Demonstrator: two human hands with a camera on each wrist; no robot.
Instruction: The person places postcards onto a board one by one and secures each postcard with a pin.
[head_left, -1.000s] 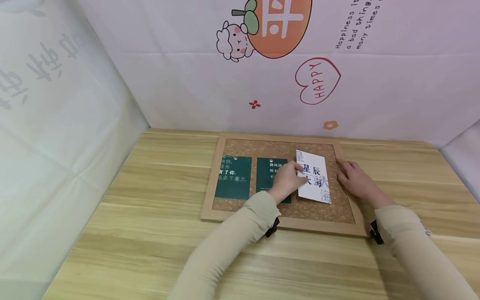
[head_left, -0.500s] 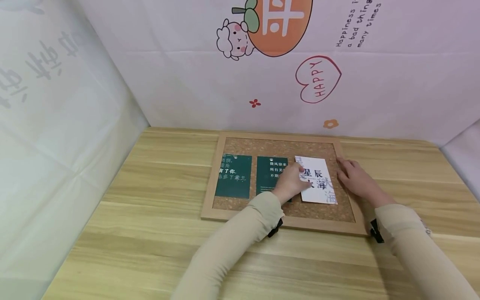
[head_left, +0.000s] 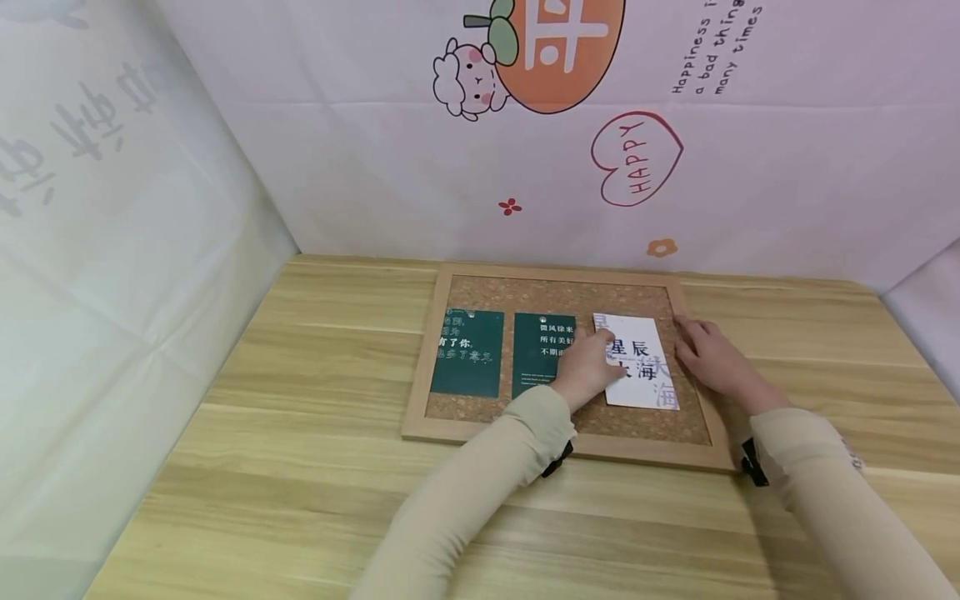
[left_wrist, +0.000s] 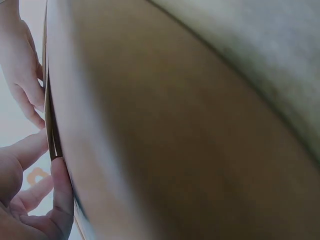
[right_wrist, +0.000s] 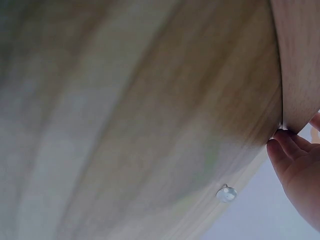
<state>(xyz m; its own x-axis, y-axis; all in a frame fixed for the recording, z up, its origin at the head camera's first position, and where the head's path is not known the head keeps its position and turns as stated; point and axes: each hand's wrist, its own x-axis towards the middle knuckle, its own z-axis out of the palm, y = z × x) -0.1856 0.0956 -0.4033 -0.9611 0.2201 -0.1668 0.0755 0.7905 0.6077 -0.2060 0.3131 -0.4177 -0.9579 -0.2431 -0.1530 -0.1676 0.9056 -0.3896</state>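
Note:
A wood-framed corkboard [head_left: 540, 292] lies on the wooden table. My left hand [head_left: 588, 364] pinches the left edge of a white card [head_left: 641, 350] with dark Chinese characters, over the right part of the cork. In the left wrist view, thumb and fingers of my left hand [left_wrist: 37, 200] come together at the card's edge, seen almost edge-on. My right hand [head_left: 712, 358] rests its fingers on the board's right frame edge; in the right wrist view, the fingertips of my right hand [right_wrist: 300, 165] meet the frame's corner. Two green cards [head_left: 467, 367] are pinned to the left.
A small clear pushpin [right_wrist: 226, 194] lies on the table beyond the frame, near the back edge. A white printed cloth [head_left: 390, 183] stands behind the table [head_left: 300, 467], and another white sheet [head_left: 172, 275] borders its left side.
The white card has come down nearer the cork and shifted slightly right with my left hand; its tilt is smaller. My right hand stays at the frame.

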